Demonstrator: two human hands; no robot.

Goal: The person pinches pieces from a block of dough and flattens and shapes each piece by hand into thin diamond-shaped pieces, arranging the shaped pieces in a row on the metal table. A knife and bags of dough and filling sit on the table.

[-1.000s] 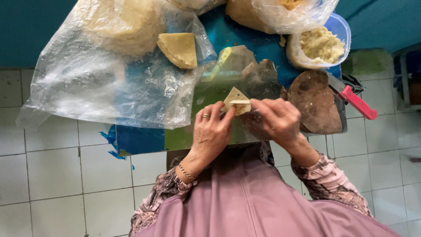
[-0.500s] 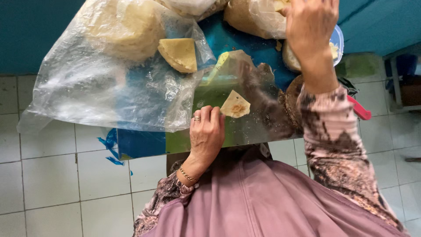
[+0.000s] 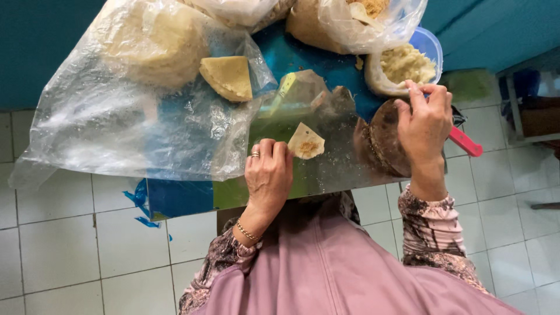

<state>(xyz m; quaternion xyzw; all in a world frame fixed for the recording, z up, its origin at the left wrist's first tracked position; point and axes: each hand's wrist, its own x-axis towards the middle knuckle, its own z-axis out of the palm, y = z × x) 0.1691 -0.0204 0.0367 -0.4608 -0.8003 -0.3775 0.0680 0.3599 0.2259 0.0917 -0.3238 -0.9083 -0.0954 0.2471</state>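
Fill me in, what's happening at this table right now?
A person is filling small dough wrappers by hand. The left hand steadies a folded dough piece with a bit of filling on the shiny work sheet. The right hand is at the rim of the filling bowl, fingers pinched; what they hold is unclear. A stack of dough rounds sits in a clear plastic bag, with a folded wrapper on top.

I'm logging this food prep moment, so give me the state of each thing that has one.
Dough wrapper: flat on the table, a dab of filling on it, left hand at its edge.
Filling tub: open, filled.
Right hand: at the tub's rim, fingers pinched.
Folded pastry: closed, lying on the plastic bag.
Red-handled knife: lying unused.
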